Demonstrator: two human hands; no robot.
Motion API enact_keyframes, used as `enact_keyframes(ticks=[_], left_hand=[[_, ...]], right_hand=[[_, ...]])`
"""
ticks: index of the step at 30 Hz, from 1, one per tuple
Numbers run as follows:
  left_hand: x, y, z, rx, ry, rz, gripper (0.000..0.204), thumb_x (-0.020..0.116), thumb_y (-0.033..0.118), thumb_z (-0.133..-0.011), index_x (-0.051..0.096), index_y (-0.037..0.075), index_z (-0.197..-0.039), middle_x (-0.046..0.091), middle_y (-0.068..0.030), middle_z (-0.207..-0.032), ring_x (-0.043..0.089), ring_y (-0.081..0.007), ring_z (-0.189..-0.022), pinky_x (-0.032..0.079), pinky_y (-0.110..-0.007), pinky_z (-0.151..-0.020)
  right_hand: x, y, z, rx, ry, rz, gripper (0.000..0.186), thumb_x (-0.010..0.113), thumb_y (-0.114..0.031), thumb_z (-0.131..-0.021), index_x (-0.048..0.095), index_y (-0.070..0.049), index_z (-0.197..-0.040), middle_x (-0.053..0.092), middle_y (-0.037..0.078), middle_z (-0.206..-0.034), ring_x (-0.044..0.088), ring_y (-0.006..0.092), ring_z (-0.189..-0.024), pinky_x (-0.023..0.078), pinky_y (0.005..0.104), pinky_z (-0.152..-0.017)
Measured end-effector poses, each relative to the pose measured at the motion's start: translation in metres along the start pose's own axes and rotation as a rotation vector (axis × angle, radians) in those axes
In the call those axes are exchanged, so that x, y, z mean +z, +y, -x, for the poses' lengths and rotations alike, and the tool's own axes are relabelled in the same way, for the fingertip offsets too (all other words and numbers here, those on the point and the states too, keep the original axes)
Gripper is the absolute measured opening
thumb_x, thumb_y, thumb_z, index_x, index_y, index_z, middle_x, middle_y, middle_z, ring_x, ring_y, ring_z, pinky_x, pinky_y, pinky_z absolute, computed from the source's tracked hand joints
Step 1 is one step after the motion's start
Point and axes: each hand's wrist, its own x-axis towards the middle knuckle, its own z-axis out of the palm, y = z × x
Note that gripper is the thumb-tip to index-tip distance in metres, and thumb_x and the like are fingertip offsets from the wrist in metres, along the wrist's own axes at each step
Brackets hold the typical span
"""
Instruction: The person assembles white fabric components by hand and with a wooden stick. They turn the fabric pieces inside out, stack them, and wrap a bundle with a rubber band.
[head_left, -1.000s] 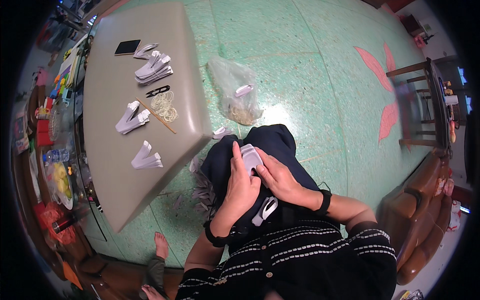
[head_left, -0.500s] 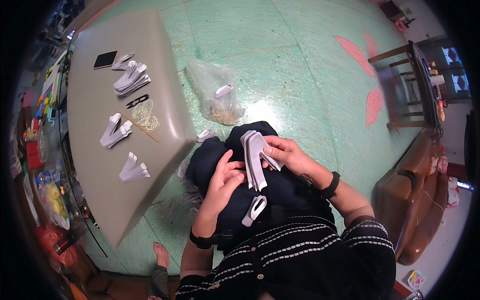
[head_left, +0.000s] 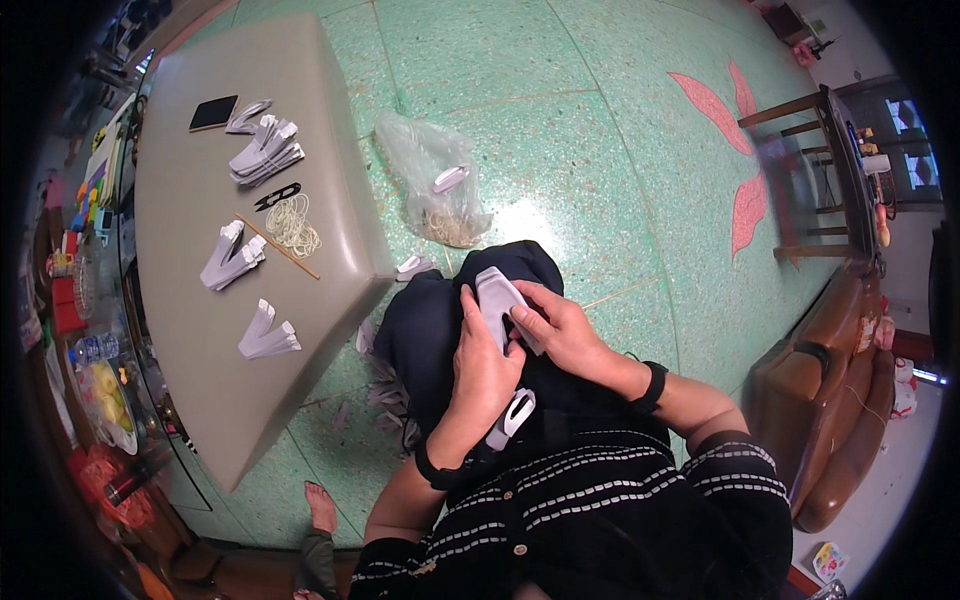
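Over my lap, my left hand [head_left: 487,365] and my right hand [head_left: 562,330] both grip a stack of V-shaped pale lilac fabric pieces [head_left: 493,299] with white ends. The left fingers close on its left side, the right thumb presses its right side. A lilac fabric loop [head_left: 512,417] with a dark opening lies on my lap beside my left wrist. On the grey padded bench to the left rest a bigger pile of the same pieces [head_left: 266,152], a smaller bunch [head_left: 233,258] and another V-shaped bunch [head_left: 269,332].
The bench [head_left: 330,200] also carries a phone [head_left: 214,113], black thread snips [head_left: 277,196], a heap of cream rubber bands [head_left: 293,228] and a thin stick [head_left: 280,247]. A clear plastic bag [head_left: 425,165] sits on the floor; lilac scraps [head_left: 387,390] lie beside my leg. A brown sofa [head_left: 815,420] stands right.
My left hand has moved right and up and closed on the fabric stack, which it was apart from before. The stack's two arms are now drawn together between both hands.
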Motion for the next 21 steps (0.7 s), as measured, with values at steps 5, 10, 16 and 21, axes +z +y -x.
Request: enact_keyframes(ticks=[5,10,16,21], left_hand=[[-0.001,-0.001,0.001,-0.009,-0.015,0.003,0.08,0.057,0.001,-0.075,0.012,-0.004,-0.142,0.046,-0.0328,-0.124,0.051,-0.0467,-0.108,0.045,-0.045,-0.089],[0.004,-0.001,0.001,0.032,0.049,-0.02,0.076,0.052,0.003,-0.078,0.012,-0.003,-0.142,0.046,-0.0296,-0.123,0.049,-0.0435,-0.111,0.042,-0.043,-0.093],[-0.009,-0.025,-0.008,-0.414,-0.297,1.101,0.045,0.035,0.025,-0.093,0.038,0.002,-0.132,0.055,-0.0097,-0.111,0.057,-0.0167,-0.092,0.049,-0.034,-0.08],[-0.028,-0.032,-0.012,-0.433,-0.539,1.335,0.046,0.028,0.036,-0.096,0.048,0.0,-0.116,0.061,-0.0155,-0.1,0.064,-0.0288,-0.086,0.055,-0.045,-0.078]], right_hand=[[0.003,-0.004,0.0,-0.027,0.035,0.005,0.035,0.05,-0.016,-0.096,0.047,0.0,-0.127,0.061,0.008,-0.088,0.057,0.0096,-0.069,0.046,0.0248,-0.058],[0.005,-0.004,-0.001,-0.047,0.043,0.039,0.035,0.049,-0.015,-0.096,0.047,0.0,-0.127,0.061,0.008,-0.09,0.058,0.0102,-0.072,0.048,0.0251,-0.062],[0.004,-0.005,-0.001,-0.046,0.019,-0.087,0.036,0.049,-0.015,-0.096,0.047,0.0,-0.128,0.061,0.006,-0.094,0.058,0.0098,-0.077,0.049,0.0241,-0.068],[-0.006,-0.003,-0.004,0.026,-0.059,-0.186,0.036,0.048,-0.016,-0.097,0.047,-0.001,-0.13,0.061,0.003,-0.095,0.057,0.0081,-0.08,0.048,0.0229,-0.071]])
